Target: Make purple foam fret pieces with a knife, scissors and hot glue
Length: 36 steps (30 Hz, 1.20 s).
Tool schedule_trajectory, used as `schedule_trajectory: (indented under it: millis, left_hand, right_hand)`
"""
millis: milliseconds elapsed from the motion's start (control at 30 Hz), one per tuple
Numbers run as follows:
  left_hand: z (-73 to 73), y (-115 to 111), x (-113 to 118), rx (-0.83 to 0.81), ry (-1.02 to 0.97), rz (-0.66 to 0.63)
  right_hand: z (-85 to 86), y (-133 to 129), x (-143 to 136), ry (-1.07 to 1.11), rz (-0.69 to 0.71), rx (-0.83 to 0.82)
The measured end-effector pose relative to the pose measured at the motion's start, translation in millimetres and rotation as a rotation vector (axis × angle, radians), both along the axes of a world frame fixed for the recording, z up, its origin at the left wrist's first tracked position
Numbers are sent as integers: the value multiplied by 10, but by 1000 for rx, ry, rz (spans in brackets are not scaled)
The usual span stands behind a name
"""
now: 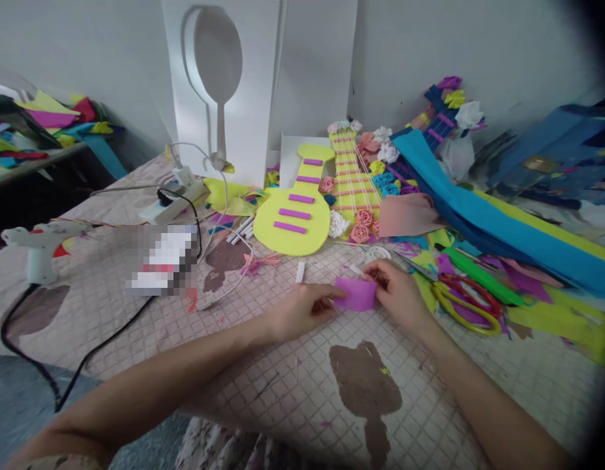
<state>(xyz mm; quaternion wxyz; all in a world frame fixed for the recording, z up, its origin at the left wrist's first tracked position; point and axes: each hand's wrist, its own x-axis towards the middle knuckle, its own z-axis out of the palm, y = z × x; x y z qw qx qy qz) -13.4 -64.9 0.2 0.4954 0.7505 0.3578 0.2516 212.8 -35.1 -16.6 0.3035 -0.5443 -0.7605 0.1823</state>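
A small purple paper piece (356, 294) is held just above the table between both hands. The fingers of my left hand (302, 309) pinch its left edge. At its right edge, my right hand (399, 292) grips it with curled fingertips, close to a small white strip (356, 269). Another short white piece (301, 272) lies beyond my left hand. Behind the hands rests a yellow guitar-shaped cutout (292, 222) with several purple bars across it. A second yellow form (351, 176) with strings and paper flowers leans behind it to the right.
Scissors with red and yellow handles (466, 303) lie to the right among paper scraps. Long blue paper (508, 215) stretches behind them. At the left are a glue gun (40, 254), its black cable, a power strip (170, 202) and a blurred-out rectangular object (165, 260). White boards stand at the back.
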Motion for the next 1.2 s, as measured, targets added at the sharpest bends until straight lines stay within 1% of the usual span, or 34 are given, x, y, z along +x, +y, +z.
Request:
schedule_trajectory:
  millis: [33,100,233,267,333,433,467,533,600,700,767,800,900,967,1100,1200]
  left_hand:
    - [-40,11,2,51,59,44]
    - [-92,28,-5,117,109,86]
    - [-110,23,-33,110,94,109]
    - [-110,18,-39,100,87,115]
    - [-110,12,-54,67,63,122]
    - [-100,16,-86,15,31,128]
    - [-93,20,-99,11,34,132]
    - [-79,31,-128,31,67,137]
    - [-69,40,-152,82,121,146]
    - [-59,36,-161,224,233,218]
    - [-46,20,-144,345,296,260]
    - [-37,9,-130,401,310,259]
    - [-12,-21,-90,518,269,191]
    - [-8,-23,-80,545,227,158]
    - [-19,38,-111,528,201,140]
    - [-8,108,-133,515,229,99]
  right_hand:
    - [15,1,24,14,-29,-6]
    - [68,-7,67,29,-67,10]
    - [230,-72,128,81,-148,127]
    - [268,-100,129,91,-144,135]
    - [313,-168,93,74,-56,101]
    - [276,-267,-42,-15,156,24]
    - [237,-291,-95,-46,205,9]
    - [143,-318,-183,-109,249,-13]
    - [61,-322,-229,-166,259,-30]
    - [13,-312,-232,-200,262,-36]
    - [30,-310,-217,-179,267,-47]
    - [49,-311,-210,-159,267,-53]
    - [122,-317,-186,-86,244,-52]
    - [167,-317,-152,-36,208,-23]
    - [199,-324,-37,18,139,65]
    - [162,-358,6,1,150,35]
